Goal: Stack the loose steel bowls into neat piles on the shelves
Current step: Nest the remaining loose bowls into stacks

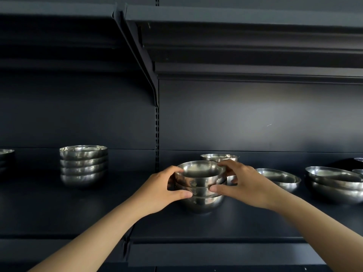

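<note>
A pile of three nested steel bowls (200, 190) stands on the dark shelf (225, 224), just right of the upright post. My left hand (159, 190) grips the pile from the left, thumb on the front and fingers round the top bowl's rim. From the right, my right hand (245, 183) holds it the same way. Directly behind the pile stands another steel bowl (219, 157), partly hidden. A tall pile of several bowls (84, 164) stands on the left shelf section.
A shallow loose bowl (279, 178) lies right of my right hand. A pile of wide bowls (335, 183) sits at the far right, with more bowl rims (358, 165) behind it. Another bowl pile (5, 158) shows at the left edge. An upper shelf (235, 18) hangs overhead.
</note>
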